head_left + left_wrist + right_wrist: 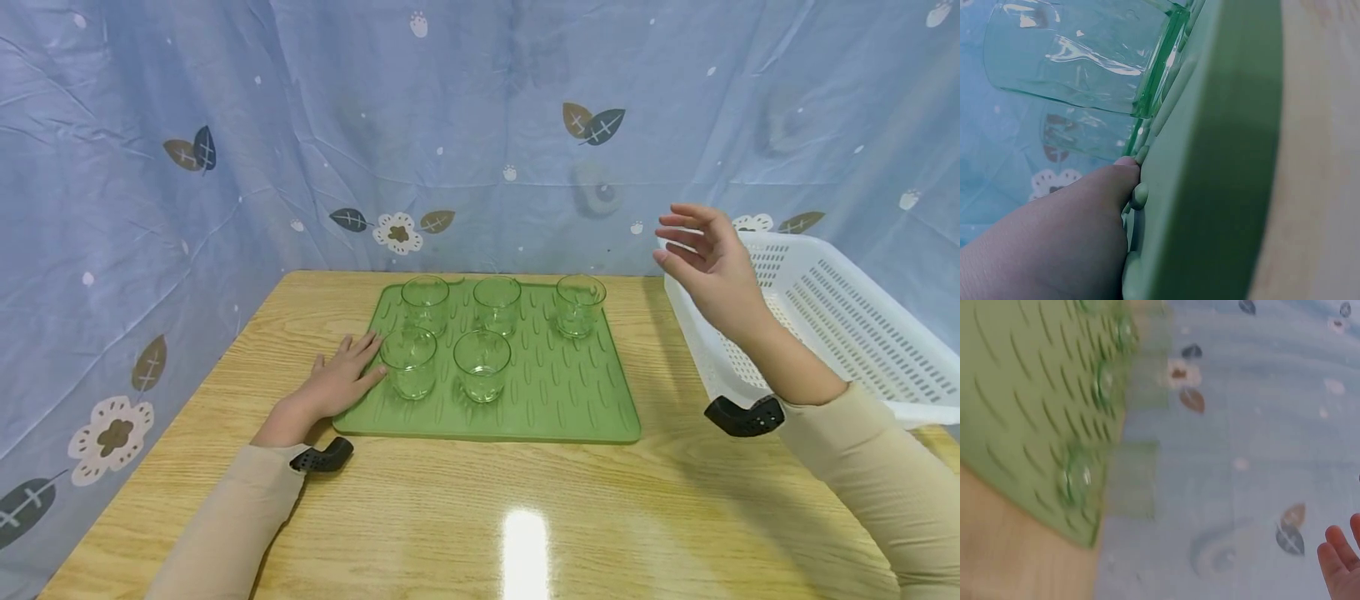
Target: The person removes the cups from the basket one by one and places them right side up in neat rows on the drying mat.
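A green ridged mat [555, 417] lies on the wooden table with clear glasses standing upright on it. At the back are a left glass [425, 304], a middle glass [497, 307] and a right glass [580, 307]. In front of them stand a left glass [408, 364] and another glass [482, 367]. My left hand [337, 385] rests flat on the mat's left edge, fingers spread, thumb beside the front left glass. Raised in the air between mat and basket, my right hand [712, 271] has loosely bent fingers with nothing in them.
A white perforated plastic basket [693, 333] stands on the right, partly behind my right forearm. Behind the table [420, 517] hangs a blue curtain [480, 125] with leaf and flower prints, which also runs along the left side.
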Action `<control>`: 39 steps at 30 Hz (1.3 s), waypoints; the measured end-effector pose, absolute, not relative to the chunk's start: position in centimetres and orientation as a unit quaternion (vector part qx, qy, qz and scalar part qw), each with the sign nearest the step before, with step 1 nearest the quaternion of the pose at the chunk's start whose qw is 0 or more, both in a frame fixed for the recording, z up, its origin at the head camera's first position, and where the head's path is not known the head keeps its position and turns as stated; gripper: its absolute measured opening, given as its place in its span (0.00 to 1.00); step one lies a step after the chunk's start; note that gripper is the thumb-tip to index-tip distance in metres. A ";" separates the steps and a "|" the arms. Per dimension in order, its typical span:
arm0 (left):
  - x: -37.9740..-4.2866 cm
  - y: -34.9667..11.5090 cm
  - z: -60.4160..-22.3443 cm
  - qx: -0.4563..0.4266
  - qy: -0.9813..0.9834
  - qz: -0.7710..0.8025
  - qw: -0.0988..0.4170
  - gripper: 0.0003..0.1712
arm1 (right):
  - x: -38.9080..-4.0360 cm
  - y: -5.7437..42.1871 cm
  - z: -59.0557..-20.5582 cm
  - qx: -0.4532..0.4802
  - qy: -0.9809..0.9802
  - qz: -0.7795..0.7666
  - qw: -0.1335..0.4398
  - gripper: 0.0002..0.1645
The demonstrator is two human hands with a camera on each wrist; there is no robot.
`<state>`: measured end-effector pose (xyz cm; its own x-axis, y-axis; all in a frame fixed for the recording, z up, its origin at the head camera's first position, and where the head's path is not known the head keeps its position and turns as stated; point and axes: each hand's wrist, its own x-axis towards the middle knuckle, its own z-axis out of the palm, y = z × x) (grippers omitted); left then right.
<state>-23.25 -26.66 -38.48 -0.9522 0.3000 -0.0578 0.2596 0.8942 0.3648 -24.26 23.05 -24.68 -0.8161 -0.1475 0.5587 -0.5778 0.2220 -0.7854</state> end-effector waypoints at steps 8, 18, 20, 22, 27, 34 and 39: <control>-23.3 -26.7 -38.6 0.144 0.971 0.181 0.058 0.41 | -25.1 26.1 -23.0 0.191 -0.800 0.520 0.230 0.30; -23.3 -26.8 -38.6 0.144 0.973 0.175 0.054 0.41 | -26.6 29.6 -22.5 0.137 -0.848 0.455 0.233 0.30; -23.3 -26.8 -38.6 0.142 0.973 0.175 0.054 0.41 | -27.0 30.2 -22.4 0.126 -0.857 0.445 0.226 0.31; -23.3 -26.8 -38.6 0.143 0.973 0.176 0.053 0.41 | -27.3 30.8 -22.3 0.115 -0.869 0.429 0.216 0.33; -23.4 -26.6 -38.6 0.146 0.972 0.178 0.053 0.42 | -28.2 32.5 -22.2 0.093 -0.899 0.383 0.193 0.37; -23.2 -26.6 -38.6 0.145 0.972 0.177 0.051 0.41 | -29.8 34.7 -23.3 0.083 -0.943 0.295 0.128 0.43; -23.4 -26.7 -38.6 0.145 0.972 0.179 0.052 0.41 | -30.6 35.5 -24.5 0.083 -0.951 0.283 0.093 0.43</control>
<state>-23.36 -26.67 -38.59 -0.9523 0.3012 -0.0490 0.2641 0.8937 0.3626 -30.59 35.45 -24.54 -0.9689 -0.1049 0.2240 -0.2104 0.8258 -0.5233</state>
